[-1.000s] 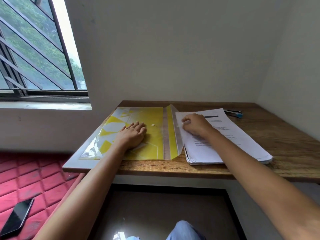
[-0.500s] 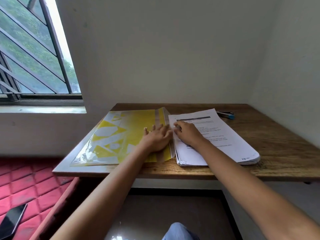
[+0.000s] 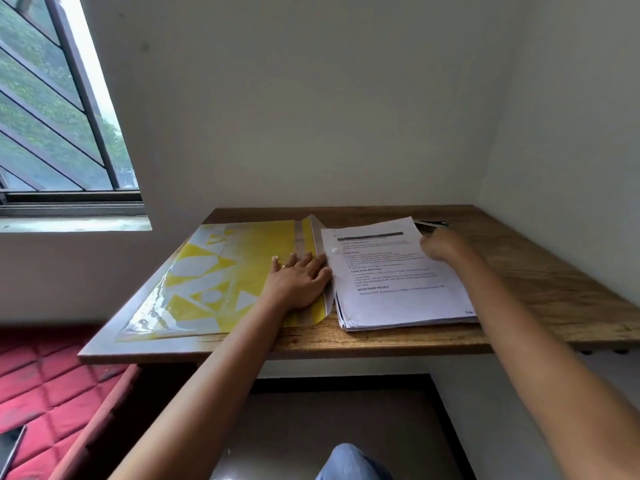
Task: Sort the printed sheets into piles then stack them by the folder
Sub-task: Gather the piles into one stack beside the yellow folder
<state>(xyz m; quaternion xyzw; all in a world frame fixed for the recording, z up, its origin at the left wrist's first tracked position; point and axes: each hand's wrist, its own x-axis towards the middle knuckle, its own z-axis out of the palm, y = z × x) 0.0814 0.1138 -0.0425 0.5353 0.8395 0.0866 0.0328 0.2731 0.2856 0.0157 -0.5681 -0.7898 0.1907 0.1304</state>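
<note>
A yellow and clear plastic folder lies on the left half of the wooden desk. Right beside it sits a thick stack of printed sheets, text side up. My left hand presses flat on the folder's right edge, fingers straight and nearly touching the stack. My right hand is over the stack's far right corner with its fingers curled. It is blurred, so I cannot see whether it holds a sheet.
A dark stapler lies just behind the stack's far right corner, close to my right hand. Walls close the desk at the back and right. Below left are a red quilted mat and a phone.
My right hand has moved from the stack's left edge across to its far right corner. My left hand stays on the folder's right edge, pressed flat.
</note>
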